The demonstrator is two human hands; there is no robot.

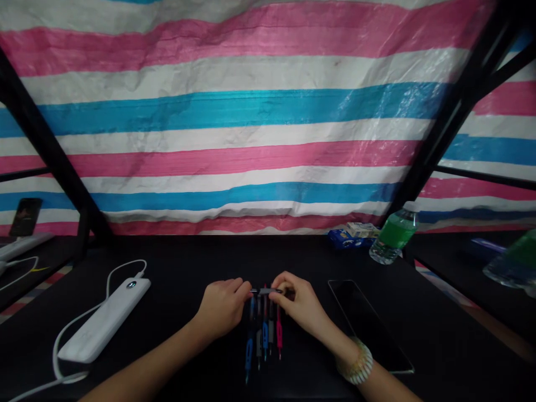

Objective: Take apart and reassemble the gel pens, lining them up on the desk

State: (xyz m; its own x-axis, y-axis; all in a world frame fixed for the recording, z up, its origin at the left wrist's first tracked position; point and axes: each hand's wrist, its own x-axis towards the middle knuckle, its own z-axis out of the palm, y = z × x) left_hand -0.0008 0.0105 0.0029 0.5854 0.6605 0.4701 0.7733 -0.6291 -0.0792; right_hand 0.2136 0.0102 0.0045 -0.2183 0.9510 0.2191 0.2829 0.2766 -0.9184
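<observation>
Between my two hands a grey and dark pen [265, 291] is held crosswise, just above a row of pens. My left hand [223, 307] has its fingers closed on the pen's left end. The thumb and fingers of my right hand [302, 304] pinch its right end. Below lie several pens side by side, pointing toward me: a long blue pen [249, 354], a grey pen [258, 338], another blue pen [265, 335], a dark grey pen [271, 332] and a pink pen [280, 335]. My fingers partly hide their far ends.
A white power bank [106, 318] with a white cable [75, 324] lies left on the black table [184, 257]. To the right rests a dark phone [371, 326]. Farther back are blue and white packets [352, 237] and a green-labelled bottle [393, 234]. Striped sheeting [251, 134] hangs behind.
</observation>
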